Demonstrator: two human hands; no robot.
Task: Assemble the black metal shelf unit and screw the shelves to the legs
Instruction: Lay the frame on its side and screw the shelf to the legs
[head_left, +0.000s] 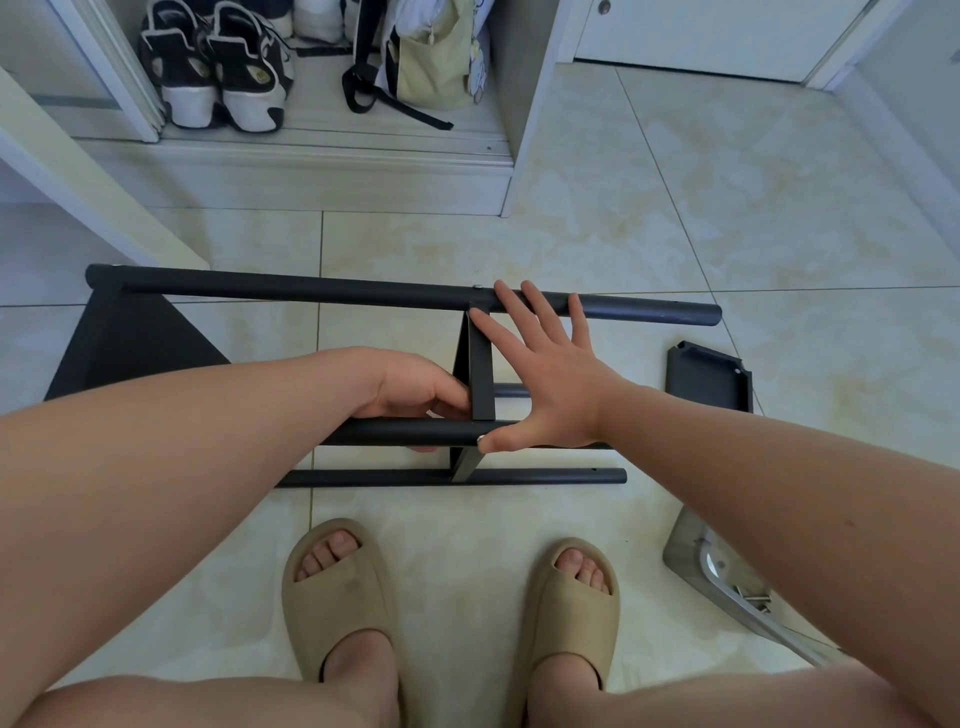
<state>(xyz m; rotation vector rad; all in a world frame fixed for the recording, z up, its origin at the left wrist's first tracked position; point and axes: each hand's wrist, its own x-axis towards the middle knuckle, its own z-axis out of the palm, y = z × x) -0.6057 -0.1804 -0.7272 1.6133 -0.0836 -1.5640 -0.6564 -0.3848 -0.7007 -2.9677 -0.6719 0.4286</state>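
The black metal shelf unit (322, 293) lies on its side on the tiled floor, its tubular legs running left to right. One shelf (130, 348) is fixed at the left end. A middle shelf (480, 364) stands on edge between the legs. My left hand (415, 389) grips the near upper leg (395, 432) beside that middle shelf. My right hand (545, 374) is spread flat, fingers straight, over the middle shelf and the far leg, its thumb touching a screw head on the near leg. A loose black shelf (709, 376) lies on the floor to the right.
A metal bracket or tray with small screws (727, 577) lies at the lower right. My feet in beige slippers (337, 597) stand just in front of the unit. A white cabinet (322, 156) holding shoes and a bag sits behind.
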